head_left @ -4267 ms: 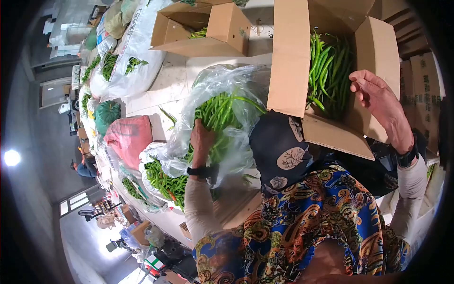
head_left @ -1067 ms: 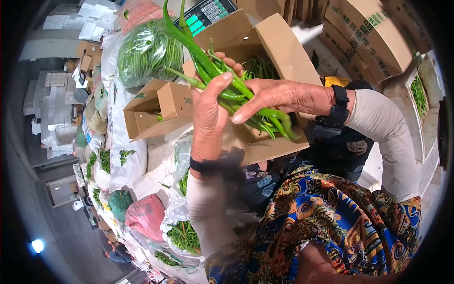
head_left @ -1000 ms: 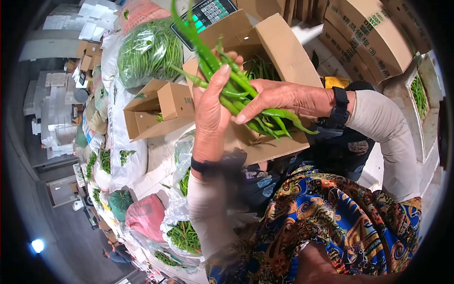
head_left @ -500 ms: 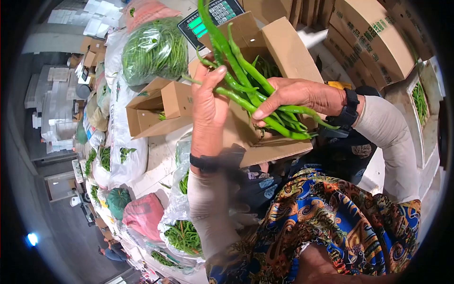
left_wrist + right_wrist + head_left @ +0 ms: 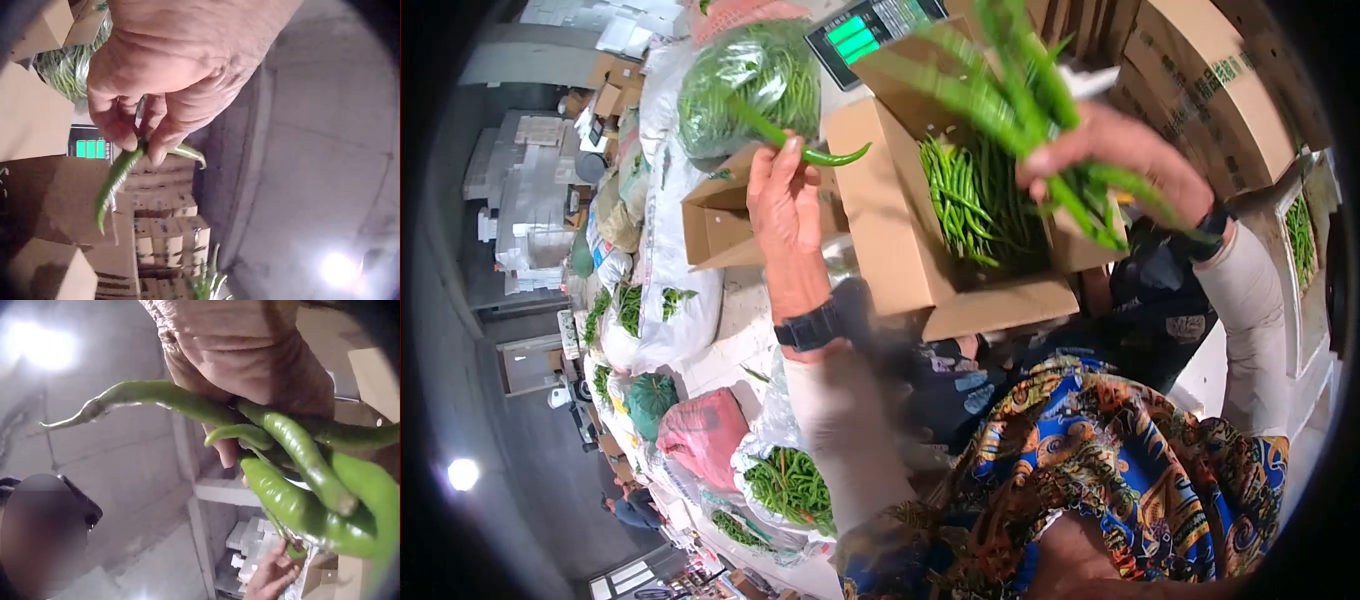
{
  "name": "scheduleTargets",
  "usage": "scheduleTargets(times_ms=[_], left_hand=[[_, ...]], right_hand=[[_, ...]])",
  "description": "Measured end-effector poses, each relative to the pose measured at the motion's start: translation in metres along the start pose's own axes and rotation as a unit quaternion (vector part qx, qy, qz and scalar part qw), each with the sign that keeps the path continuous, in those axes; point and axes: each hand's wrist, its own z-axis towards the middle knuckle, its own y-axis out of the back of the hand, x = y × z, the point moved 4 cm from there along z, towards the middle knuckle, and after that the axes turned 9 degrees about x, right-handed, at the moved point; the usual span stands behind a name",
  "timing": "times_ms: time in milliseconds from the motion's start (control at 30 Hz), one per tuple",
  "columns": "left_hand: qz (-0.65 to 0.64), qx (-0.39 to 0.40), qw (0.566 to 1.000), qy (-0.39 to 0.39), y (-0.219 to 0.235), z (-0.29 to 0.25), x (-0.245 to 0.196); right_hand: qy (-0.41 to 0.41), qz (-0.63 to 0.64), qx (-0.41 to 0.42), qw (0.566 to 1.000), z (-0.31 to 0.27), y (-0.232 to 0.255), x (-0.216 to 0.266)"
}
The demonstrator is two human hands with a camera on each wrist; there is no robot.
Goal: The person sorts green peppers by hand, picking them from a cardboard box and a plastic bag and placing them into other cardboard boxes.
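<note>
In the head view my left hand [image 5: 790, 220] pinches a single long green chili pepper [image 5: 835, 158], held up left of an open cardboard box [image 5: 890, 210]. The left wrist view shows this curved pepper [image 5: 119, 181] between thumb and fingertips. Over the box's right side, my right hand [image 5: 1135, 155] grips a bunch of green chili peppers [image 5: 1000, 105], blurred in the head view. Up close in the right wrist view, the bunch [image 5: 287, 512] sticks out on both sides of the fingers. More green chili peppers [image 5: 960, 195] lie inside the box.
A scale with a lit green display [image 5: 855, 40] stands behind the box. To the left are a smaller carton [image 5: 710, 230], a full clear plastic bag [image 5: 750, 90] and a pink sack [image 5: 700, 435]. Printed cartons [image 5: 1210, 90] are stacked at right.
Half a second ago both hands were together on the bunch. They have moved apart: the left went left with one pepper, the right went right and up with the rest.
</note>
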Motion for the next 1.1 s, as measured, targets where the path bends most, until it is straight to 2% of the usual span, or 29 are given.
scheduleTargets(times_ms=[33,67,100,133,167,233,267,333,367,400,467,500,533,567,600,633,667,733,833,933,1033,1100], left_hand=[[0.070,0.003,0.996,0.049,0.000,-0.005,0.007],[0.138,0.011,0.986,0.097,-0.003,-0.008,0.015],[0.180,0.043,0.972,0.147,-0.009,-0.011,0.026],[0.176,0.044,0.971,0.156,-0.018,-0.016,0.036],[0.236,0.055,0.951,0.191,-0.028,-0.021,0.047],[0.326,0.094,0.908,0.248,-0.031,-0.027,0.067],[0.322,0.093,0.907,0.254,-0.031,-0.028,0.072],[0.384,0.128,0.862,0.304,-0.035,-0.033,0.081],[0.433,0.140,0.824,0.338,-0.032,-0.034,0.084],[0.433,0.143,0.823,0.337,-0.036,-0.037,0.085],[0.546,0.145,0.778,0.274,-0.049,-0.040,0.083],[0.509,0.158,0.807,0.255,-0.045,-0.037,0.087],[0.511,0.161,0.806,0.252,-0.058,-0.035,0.082],[0.373,0.143,0.885,0.240,-0.074,-0.036,0.077],[0.222,0.118,0.942,0.224,-0.091,-0.039,0.072],[0.178,0.134,0.951,0.212,-0.104,-0.041,0.070],[0.177,0.134,0.952,0.211,-0.111,-0.041,0.071],[0.194,0.193,0.945,0.181,-0.122,-0.040,0.075],[0.205,0.180,0.943,0.188,-0.113,-0.035,0.087],[0.204,0.161,0.941,0.215,-0.115,-0.040,0.093],[0.246,0.181,0.928,0.214,-0.111,-0.041,0.093],[0.236,0.162,0.937,0.201,-0.106,-0.035,0.082]], right_hand=[[0.065,-0.022,-0.010,0.998,-0.011,0.004,0.012],[0.120,0.016,-0.027,0.992,-0.020,0.002,0.023],[0.220,0.010,-0.013,0.975,-0.024,0.002,0.027],[0.318,0.002,0.000,0.948,-0.029,0.003,0.028],[0.313,0.004,-0.007,0.950,-0.021,0.016,0.020],[0.228,0.063,-0.013,0.972,0.001,0.044,-0.001],[0.222,0.065,-0.015,0.973,0.000,0.045,-0.004],[0.138,0.116,-0.008,0.984,-0.002,0.025,0.001],[0.123,0.091,-0.021,0.988,-0.010,0.007,0.015],[0.177,0.043,-0.032,0.983,-0.019,-0.003,0.019],[0.109,0.036,-0.020,0.993,0.005,0.033,-0.020],[0.133,0.034,0.003,0.990,-0.006,0.019,-0.009],[0.157,0.032,0.028,0.987,-0.016,0.003,0.000],[0.224,-0.032,0.027,0.974,-0.014,0.003,-0.007],[0.284,-0.096,0.028,0.954,-0.012,0.002,-0.016],[0.121,0.041,0.029,0.991,0.011,-0.009,-0.010],[0.081,0.042,0.016,0.996,0.008,-0.018,-0.005],[0.065,0.039,0.019,0.997,0.013,-0.020,-0.014],[0.059,0.060,0.048,0.995,0.010,-0.023,-0.019],[0.072,0.041,0.041,0.996,0.010,-0.023,-0.018],[0.062,0.041,0.034,0.997,0.029,-0.013,-0.038],[0.056,0.039,0.015,0.998,0.033,-0.009,-0.036]])
